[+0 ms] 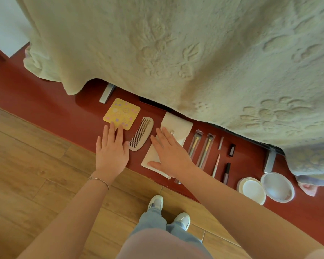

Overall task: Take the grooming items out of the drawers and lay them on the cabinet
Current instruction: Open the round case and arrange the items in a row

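Observation:
Grooming items lie in a row on the dark red cabinet top [69, 116]. A yellow square mirror [122, 113] sits at the left, with the fingertips of my left hand [111, 148] touching its near edge, fingers straight. A grey comb [142, 133] lies between my hands. My right hand [168, 151] rests flat on a white pouch with a snap button [178, 126]. To the right lie two wrapped brushes [200, 148], a thin pink stick [216, 165], a small silver tube [220, 143], a black lipstick [231, 150], a dark tube [226, 172] and an open round compact [266, 187].
A large cream fleece blanket [195, 53] hangs over the back of the cabinet and hides its far part. Two grey metal brackets [107, 93] [269, 161] stand on the top. Wooden floor [26, 165] and my shoes [168, 210] lie below.

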`<state>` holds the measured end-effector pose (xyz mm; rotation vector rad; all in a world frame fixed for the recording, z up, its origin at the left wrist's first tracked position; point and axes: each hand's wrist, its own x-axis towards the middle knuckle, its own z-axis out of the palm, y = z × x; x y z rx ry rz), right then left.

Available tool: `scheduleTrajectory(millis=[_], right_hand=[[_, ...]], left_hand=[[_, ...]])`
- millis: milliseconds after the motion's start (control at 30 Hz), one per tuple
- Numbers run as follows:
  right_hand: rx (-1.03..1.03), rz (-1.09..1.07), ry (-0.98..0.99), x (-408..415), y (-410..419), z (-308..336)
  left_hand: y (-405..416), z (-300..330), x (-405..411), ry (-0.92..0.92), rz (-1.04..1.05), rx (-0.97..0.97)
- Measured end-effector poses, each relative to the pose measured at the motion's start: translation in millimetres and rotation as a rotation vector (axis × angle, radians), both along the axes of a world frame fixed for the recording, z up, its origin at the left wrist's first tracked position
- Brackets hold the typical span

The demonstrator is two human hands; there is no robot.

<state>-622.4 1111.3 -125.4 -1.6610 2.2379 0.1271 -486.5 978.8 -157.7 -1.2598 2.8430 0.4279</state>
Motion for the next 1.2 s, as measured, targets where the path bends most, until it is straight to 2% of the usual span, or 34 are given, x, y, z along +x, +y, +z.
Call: scheduleTrajectory(millis=[1200], right_hand=[[-0.043, 0.001, -0.019, -0.9, 3.8, 1.2]], left_hand=[[-3.6, -3.7, 4.9, 0.037, -0.036, 0.04]])
